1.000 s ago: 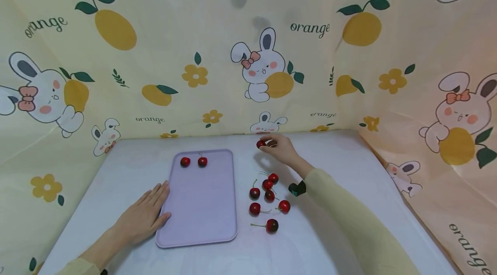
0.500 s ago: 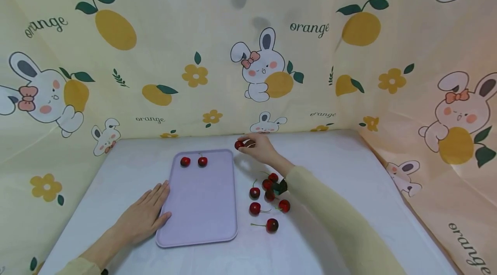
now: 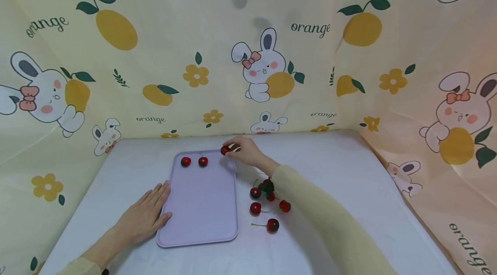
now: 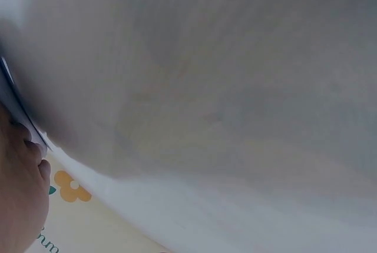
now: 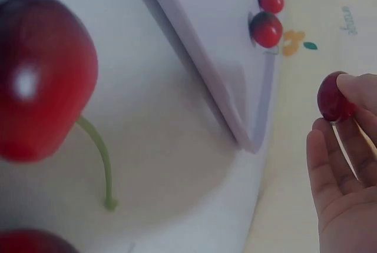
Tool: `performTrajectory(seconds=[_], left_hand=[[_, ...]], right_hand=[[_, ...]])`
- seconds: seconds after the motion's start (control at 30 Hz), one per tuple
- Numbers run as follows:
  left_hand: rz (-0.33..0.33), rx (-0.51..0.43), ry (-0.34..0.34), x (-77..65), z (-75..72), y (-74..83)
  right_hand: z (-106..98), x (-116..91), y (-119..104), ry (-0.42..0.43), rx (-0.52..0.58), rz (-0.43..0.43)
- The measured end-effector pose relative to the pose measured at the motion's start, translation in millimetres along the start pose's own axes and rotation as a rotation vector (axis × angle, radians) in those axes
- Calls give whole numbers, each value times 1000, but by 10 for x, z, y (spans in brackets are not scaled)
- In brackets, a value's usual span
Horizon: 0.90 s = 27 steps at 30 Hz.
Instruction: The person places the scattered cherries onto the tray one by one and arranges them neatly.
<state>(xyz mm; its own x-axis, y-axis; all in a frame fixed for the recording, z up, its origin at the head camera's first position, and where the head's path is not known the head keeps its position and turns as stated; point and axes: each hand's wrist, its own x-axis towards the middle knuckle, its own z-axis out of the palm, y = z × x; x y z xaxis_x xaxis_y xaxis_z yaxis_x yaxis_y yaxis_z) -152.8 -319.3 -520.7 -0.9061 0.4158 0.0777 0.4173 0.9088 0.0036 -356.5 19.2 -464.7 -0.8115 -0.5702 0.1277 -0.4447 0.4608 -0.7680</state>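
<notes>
A dark red cherry (image 3: 224, 150) is pinched between the thumb and fingers of my right hand (image 3: 245, 151), over the far right corner of the lilac tray (image 3: 197, 206). In the right wrist view this held cherry (image 5: 334, 97) shows at the fingertips, apart from the tray. Two other cherries lie along the tray's far end, a left one (image 3: 186, 162) and one with an upright stem (image 3: 203, 161). My left hand (image 3: 141, 216) lies flat with straight fingers against the tray's left edge; in the left wrist view only part of that hand (image 4: 23, 188) shows.
Several stemmed cherries lie on the white table right of the tray, among them a front one (image 3: 272, 225) and a right one (image 3: 285, 206). My right forearm (image 3: 318, 206) and a dark wrist piece (image 3: 266, 186) cover part of the group. A patterned cloth (image 3: 217, 50) stands behind.
My right hand has carried the pinched cherry leftward, from beyond the loose cherries to over the tray's far right corner. The left hand has stayed at the tray's edge.
</notes>
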Motion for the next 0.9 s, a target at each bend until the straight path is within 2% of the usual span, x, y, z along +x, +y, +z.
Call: performTrajectory(seconds=[0.57, 0.9], left_hand=[[1, 18, -2, 9, -26, 5], [13, 28, 12, 14, 3, -7]], right_hand=[[150, 123, 33, -123, -67, -3], [180, 150, 74, -161, -94, 61]])
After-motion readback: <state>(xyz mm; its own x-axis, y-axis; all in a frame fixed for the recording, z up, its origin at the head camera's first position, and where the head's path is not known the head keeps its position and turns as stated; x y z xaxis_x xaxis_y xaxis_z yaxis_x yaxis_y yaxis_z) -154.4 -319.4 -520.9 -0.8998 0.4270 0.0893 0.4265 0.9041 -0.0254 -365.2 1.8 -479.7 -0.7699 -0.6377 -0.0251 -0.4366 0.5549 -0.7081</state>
